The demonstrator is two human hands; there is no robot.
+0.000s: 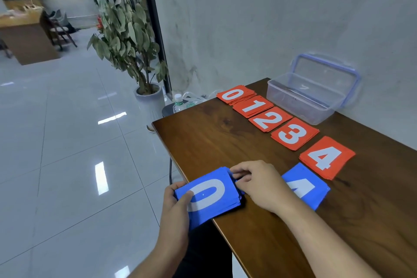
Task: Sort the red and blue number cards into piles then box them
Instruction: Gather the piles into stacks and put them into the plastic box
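My left hand (174, 207) grips a thick stack of blue number cards (216, 203) at the table's left edge, thumb on the top card, which shows a white 0. My right hand (259, 184) pinches the stack's far right edge. Another blue pile (316, 187) lies on the table just right of that hand, partly hidden by it. Red piles run diagonally toward the wall: 0 (234, 93), 1 (253, 106), 2 (269, 119), 3 (294, 134) and 4 (327, 157). A clear plastic box (302, 106) stands open at the back.
The dark wooden table (214, 140) has bare surface left of the red row and along its near right side. The box's blue-rimmed lid (327, 67) leans on the grey wall. A potted plant (135, 52) and a water bottle (178, 102) stand beyond the table's far-left corner.
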